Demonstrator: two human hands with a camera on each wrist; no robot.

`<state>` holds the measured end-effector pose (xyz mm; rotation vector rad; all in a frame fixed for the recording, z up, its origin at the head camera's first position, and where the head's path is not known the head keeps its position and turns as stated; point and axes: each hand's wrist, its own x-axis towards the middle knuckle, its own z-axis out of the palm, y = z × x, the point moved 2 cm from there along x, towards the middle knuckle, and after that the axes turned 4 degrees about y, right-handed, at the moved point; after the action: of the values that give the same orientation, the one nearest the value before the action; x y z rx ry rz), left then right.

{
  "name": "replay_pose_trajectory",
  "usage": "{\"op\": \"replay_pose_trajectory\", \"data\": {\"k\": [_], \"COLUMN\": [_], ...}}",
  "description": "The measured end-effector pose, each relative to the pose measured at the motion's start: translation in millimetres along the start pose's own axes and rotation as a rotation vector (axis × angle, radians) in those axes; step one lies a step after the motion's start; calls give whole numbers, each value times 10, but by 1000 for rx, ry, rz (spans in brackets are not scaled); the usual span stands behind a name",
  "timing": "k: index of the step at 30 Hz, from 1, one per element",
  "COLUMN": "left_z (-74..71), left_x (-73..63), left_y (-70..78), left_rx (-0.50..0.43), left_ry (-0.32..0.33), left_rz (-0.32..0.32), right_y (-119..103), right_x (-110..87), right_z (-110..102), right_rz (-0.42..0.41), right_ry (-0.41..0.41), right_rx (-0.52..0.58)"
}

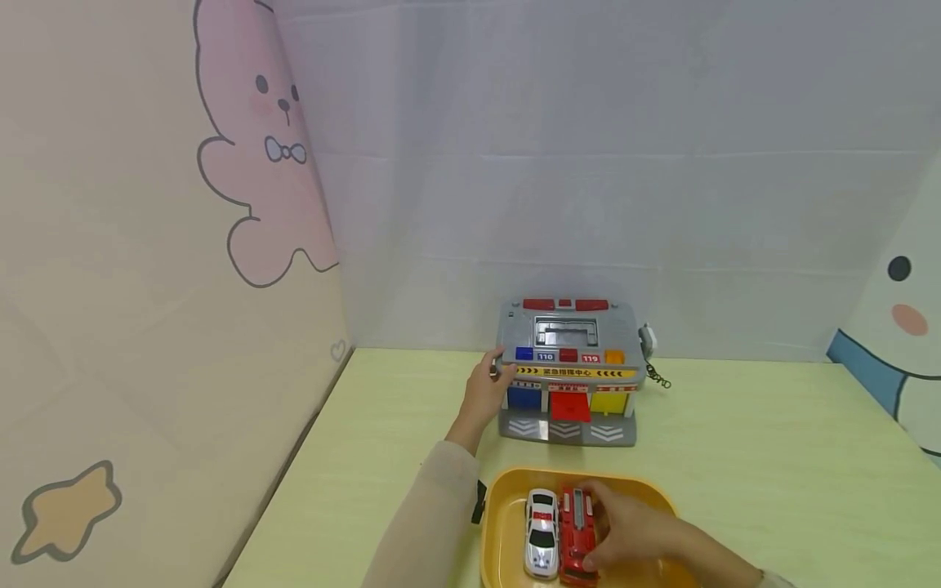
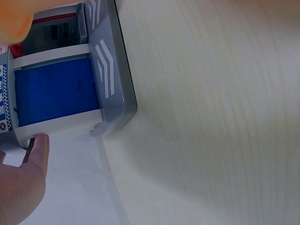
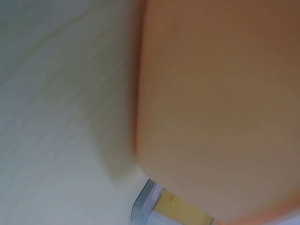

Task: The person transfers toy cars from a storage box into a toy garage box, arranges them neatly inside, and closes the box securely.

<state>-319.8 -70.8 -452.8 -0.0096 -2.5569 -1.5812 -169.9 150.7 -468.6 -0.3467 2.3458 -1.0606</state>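
Note:
A grey toy rescue station [image 1: 566, 371] stands on the table by the back wall, with blue, red and yellow garage doors. The red door [image 1: 569, 406] is tilted outward, and the left wrist view shows a dark opening there. My left hand [image 1: 487, 394] grips the station's left edge; a fingertip lies against the side wall next to the blue door [image 2: 56, 91]. Nearer to me, my right hand [image 1: 631, 523] holds a red toy fire truck [image 1: 577, 531] by its right side, in a yellow tray [image 1: 503, 482]. A white toy police car [image 1: 541, 535] lies beside the truck.
A white piece [image 1: 648, 339] with a dark coiled cord [image 1: 657, 376] hangs on the station's right side. The pale wood-grain table [image 1: 750, 457] meets a grey-white cloth wall behind and a printed wall on the left.

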Motion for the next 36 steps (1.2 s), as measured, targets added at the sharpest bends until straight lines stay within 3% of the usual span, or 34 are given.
{"op": "replay_pose_trajectory", "data": {"k": [11, 20, 36], "left_z": [-3, 6, -2], "left_x": [1, 5, -14], "left_y": [8, -5, 4], "left_rx": [-6, -10, -16], "left_ry": [-2, -6, -3], "left_rz": [6, -4, -3], "right_y": [-3, 38, 51], "right_x": [-4, -23, -54], "right_z": [58, 61, 50], "right_rz": [99, 36, 30], "right_ry": [28, -17, -29], "right_rx": [127, 246, 269]}}
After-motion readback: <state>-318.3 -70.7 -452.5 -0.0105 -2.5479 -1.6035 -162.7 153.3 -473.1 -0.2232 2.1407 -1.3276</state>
